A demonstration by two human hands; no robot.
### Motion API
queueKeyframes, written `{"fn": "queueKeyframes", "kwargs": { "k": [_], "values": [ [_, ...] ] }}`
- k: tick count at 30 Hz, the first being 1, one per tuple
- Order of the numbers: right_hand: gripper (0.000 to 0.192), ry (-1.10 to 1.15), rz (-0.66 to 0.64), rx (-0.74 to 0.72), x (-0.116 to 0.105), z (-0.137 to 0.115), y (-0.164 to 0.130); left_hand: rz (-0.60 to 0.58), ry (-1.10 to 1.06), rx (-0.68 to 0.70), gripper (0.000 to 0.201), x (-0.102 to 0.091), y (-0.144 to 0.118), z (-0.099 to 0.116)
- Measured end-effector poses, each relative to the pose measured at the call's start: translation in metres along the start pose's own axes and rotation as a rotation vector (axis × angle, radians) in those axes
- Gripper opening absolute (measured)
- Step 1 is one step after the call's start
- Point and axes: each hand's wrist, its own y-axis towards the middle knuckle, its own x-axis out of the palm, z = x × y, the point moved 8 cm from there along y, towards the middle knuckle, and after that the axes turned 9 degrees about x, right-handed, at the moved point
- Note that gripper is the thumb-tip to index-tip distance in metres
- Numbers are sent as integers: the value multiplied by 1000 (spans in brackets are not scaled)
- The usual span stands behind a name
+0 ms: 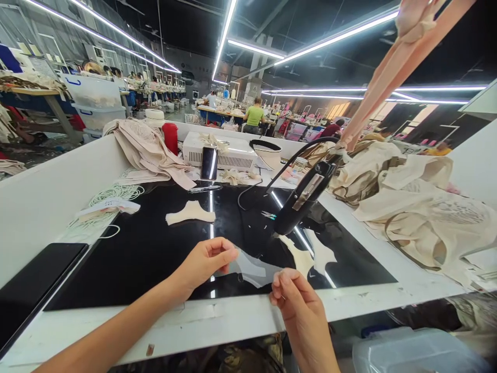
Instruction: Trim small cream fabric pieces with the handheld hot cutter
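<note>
The left hand (205, 261) and right hand (293, 298) each pinch an end of a thin translucent piece (252, 269), stretched between them just above the desk (233, 316). Even tension should keep it flat. Beyond lie cream cutouts (190, 213) and a black lamp (303, 199).

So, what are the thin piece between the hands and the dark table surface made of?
The thin piece, pinched by the left hand and right hand, looks like clear plastic film: the table shows through it. The dark surface seems to be glossy glass or acrylic, since it mirrors the ceiling lights.
</note>
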Motion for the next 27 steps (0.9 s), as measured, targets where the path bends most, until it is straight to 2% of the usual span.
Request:
{"fn": "queueKeyframes", "kwargs": {
  "k": [8,18,22,27],
  "values": [
    [37,35,-37,86,3,6,-3,37,10,1,47,-1,-1,1],
    [44,221,-106,287,19,16,-14,72,-177,-88,50,-2,-1,-8],
    [46,187,-100,285,19,15,-17,70,-135,-77,48,-4,-1,-5],
    [40,94,-75,216,13,5,-15,32,-40,-55,37,-8,1,-1]
  ]
}}
